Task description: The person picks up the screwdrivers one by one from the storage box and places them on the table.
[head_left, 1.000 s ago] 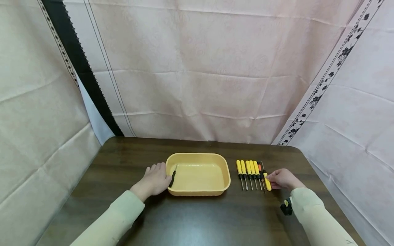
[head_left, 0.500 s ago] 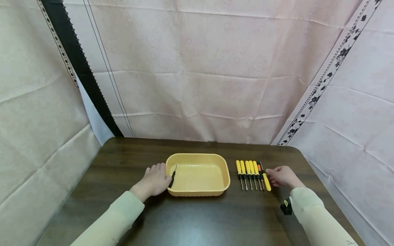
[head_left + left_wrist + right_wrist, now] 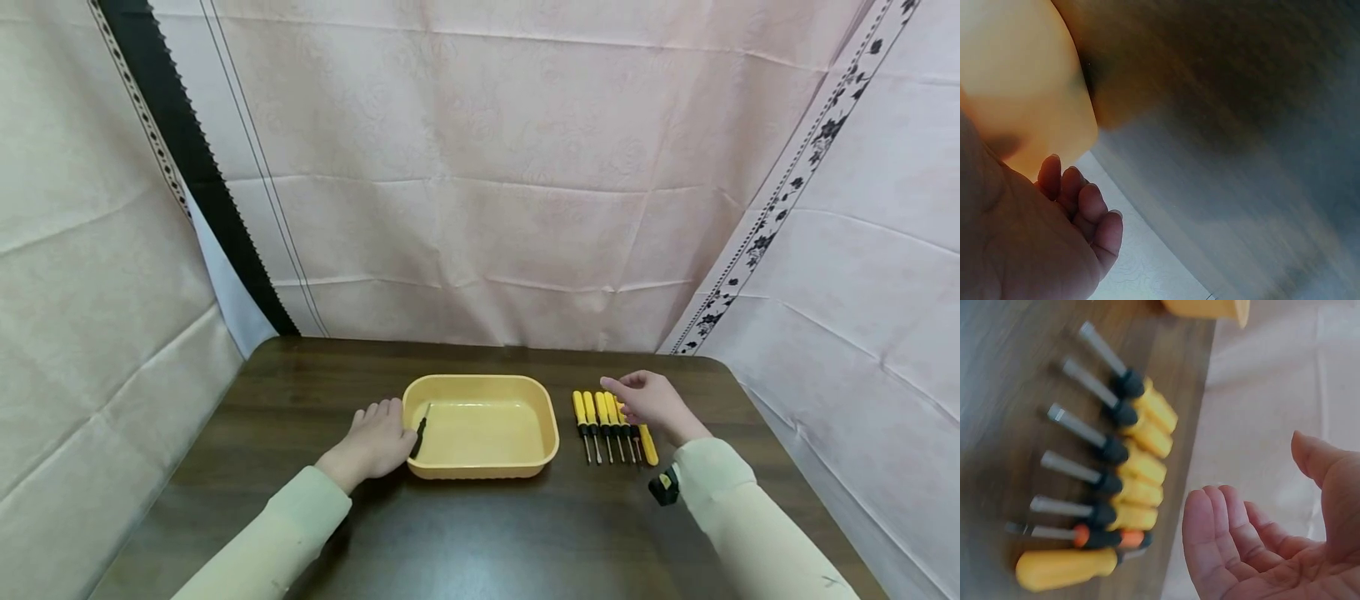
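Note:
My left hand (image 3: 375, 437) rests against the left side of a yellow plastic tray (image 3: 480, 472), thumb at the rim. In the left wrist view its fingers (image 3: 1091, 203) are loosely bent beside the tray's outer wall. My right hand (image 3: 652, 404) is over a row of screwdrivers, with its thumb apart from the straight fingers (image 3: 1200, 519) and nothing held. Several yellow-handled screwdrivers (image 3: 588, 408) lie side by side, handles away from me. Beside them are an orange-and-black screwdriver (image 3: 1107, 539) and a yellow one (image 3: 1066, 569) turned the opposite way.
Inside the tray, a slim black-handled tool (image 3: 421, 433) with a thin shaft leans along the left wall. Everything stands on a dark wooden table (image 3: 480, 542). Pale cloth curtains (image 3: 480, 208) hang behind and at both sides.
My right hand has left the reversed yellow screwdriver at the row's right end and moved left and away from me over the handles. My left hand stays at the tray.

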The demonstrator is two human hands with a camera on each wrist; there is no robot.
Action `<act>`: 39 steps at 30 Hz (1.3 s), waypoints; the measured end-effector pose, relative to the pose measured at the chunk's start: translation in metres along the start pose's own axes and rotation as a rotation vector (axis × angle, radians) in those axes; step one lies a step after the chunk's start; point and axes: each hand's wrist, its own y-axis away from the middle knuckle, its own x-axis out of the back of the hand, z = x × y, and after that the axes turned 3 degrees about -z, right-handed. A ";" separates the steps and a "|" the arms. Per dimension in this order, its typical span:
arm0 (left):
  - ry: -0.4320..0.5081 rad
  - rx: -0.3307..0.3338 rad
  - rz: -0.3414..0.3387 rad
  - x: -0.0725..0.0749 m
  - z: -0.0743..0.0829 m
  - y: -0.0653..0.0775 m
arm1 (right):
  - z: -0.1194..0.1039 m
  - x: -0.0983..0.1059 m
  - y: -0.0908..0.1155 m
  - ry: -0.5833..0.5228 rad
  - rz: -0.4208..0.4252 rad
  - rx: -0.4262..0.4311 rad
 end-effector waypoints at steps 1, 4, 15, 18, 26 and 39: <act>-0.002 0.003 -0.002 0.000 0.000 0.000 | -0.003 -0.003 0.000 -0.003 0.001 0.006; -0.002 0.009 -0.003 0.000 0.000 0.001 | -0.015 -0.012 0.000 -0.013 0.018 0.028; -0.006 0.012 0.016 -0.003 -0.002 0.001 | -0.071 -0.060 0.003 -0.175 -0.008 0.087; -0.005 0.003 0.022 -0.003 -0.002 0.001 | -0.085 -0.078 0.001 -0.212 -0.051 0.075; 0.009 -0.014 0.034 -0.005 0.000 0.001 | -0.104 -0.133 -0.009 -0.287 -0.257 0.073; -0.001 -0.002 0.055 -0.006 -0.001 -0.001 | -0.122 -0.217 -0.018 -0.229 -0.316 -0.028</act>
